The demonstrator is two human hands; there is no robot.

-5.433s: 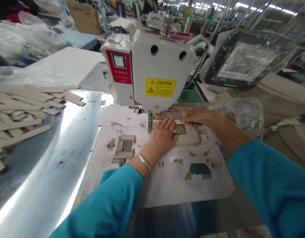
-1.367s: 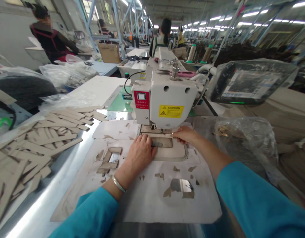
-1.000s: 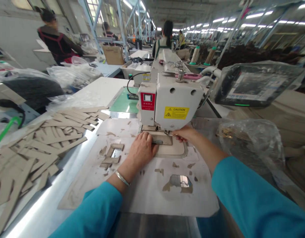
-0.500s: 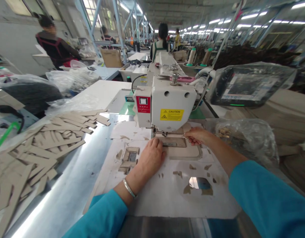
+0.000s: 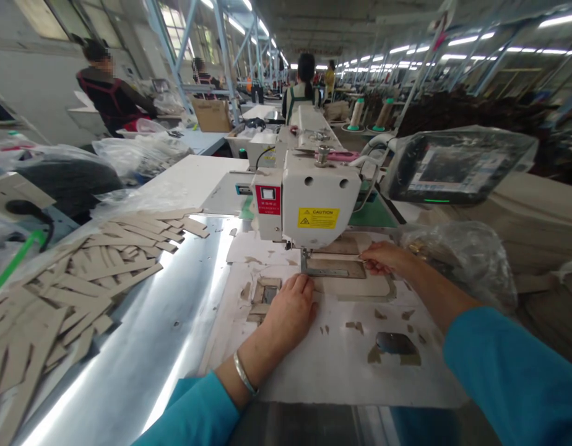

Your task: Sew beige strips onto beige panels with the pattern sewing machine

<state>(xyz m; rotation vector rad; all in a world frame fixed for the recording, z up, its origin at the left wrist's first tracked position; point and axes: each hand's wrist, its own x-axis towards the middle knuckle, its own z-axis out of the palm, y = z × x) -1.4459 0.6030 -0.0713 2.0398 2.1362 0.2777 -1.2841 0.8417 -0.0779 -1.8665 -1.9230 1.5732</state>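
Note:
My left hand (image 5: 290, 310) lies flat on the white template sheet (image 5: 332, 384), its fingers close together beside the slot under the sewing machine head (image 5: 320, 198). My right hand (image 5: 383, 257) is closed in a pinch at the slot's right end. A thin metal tool, its kind unclear, shows a little at those fingertips. Between the hands lies a narrow beige strip (image 5: 335, 261) in the template's slot. Just below it is a grey metal bar (image 5: 327, 272) of the machine's clamp. The needle area is partly hidden by the head.
Many beige cut strips (image 5: 95, 272) are heaped on the metal table (image 5: 174, 337) at left. A plastic-wrapped control screen (image 5: 453, 164) and a clear plastic bag (image 5: 462, 260) stand at right. Thread cones (image 5: 357, 114) are behind the machine; other people work farther back.
The template sheet has slid to the right under the machine head, and both my hands have moved right with it. The clamp bar now shows farther right too. The view has shifted slightly.

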